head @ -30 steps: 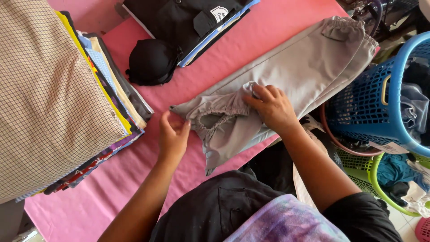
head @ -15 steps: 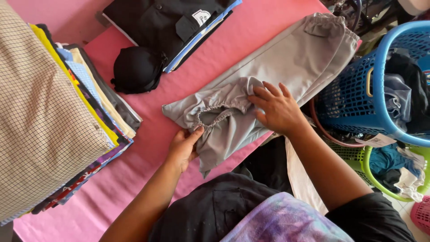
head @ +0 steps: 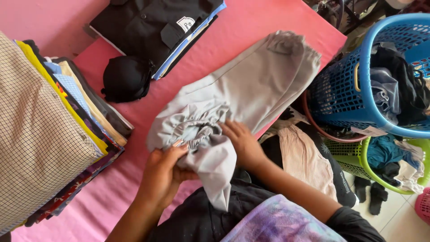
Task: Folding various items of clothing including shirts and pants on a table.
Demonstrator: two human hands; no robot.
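Observation:
A pair of grey trousers [head: 251,85] lies across the pink surface [head: 134,188], legs pointing to the upper right and the gathered waist toward me. My left hand [head: 163,172] grips the bunched waistband at its near edge. My right hand [head: 242,143] presses on the cloth just right of the waistband, fingers tucked into the folds. A corner of the grey cloth hangs down over my dark lap between both arms.
A tall stack of folded clothes [head: 49,130] stands at the left. A folded black shirt [head: 156,27] and a black cap [head: 125,78] lie at the back. A blue laundry basket [head: 345,94] and a green basket [head: 380,175] with clothes stand at the right.
Both hands have drawn the trousers' waist nearer to me and bunched it up. My left hand moved from the pink surface onto the waistband and closed on it.

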